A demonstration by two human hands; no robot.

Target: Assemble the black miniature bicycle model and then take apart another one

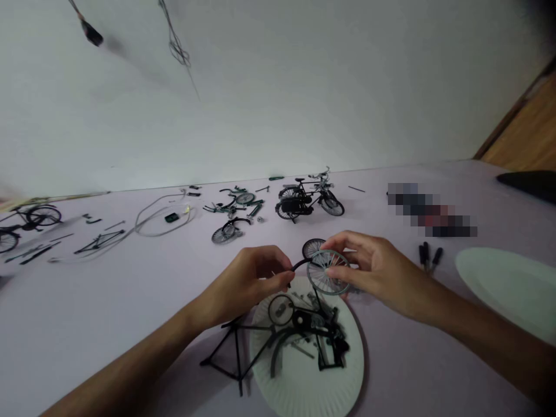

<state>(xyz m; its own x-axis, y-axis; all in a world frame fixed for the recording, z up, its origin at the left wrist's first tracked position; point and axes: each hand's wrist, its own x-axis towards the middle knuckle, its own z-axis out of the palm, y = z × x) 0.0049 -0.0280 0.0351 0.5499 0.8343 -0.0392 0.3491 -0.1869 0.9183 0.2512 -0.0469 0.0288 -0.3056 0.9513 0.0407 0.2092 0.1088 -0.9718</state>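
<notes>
Miniature bicycle wheel (328, 272) gripped by right hand (376, 272), curved black fender (299, 265) pinched by left hand (245, 284), both held above the rim of a paper plate (304, 397)

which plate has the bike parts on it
The plate below the left hand, holding a black frame; the other sits off right by the screwdrivers.

We can't make out what lies under the pixelated blur (430, 208) on the desk (108, 289). The right edge cuts off a plate (508, 289), and our right hand (373, 272) hides part of a small wheel (324, 272).
</notes>
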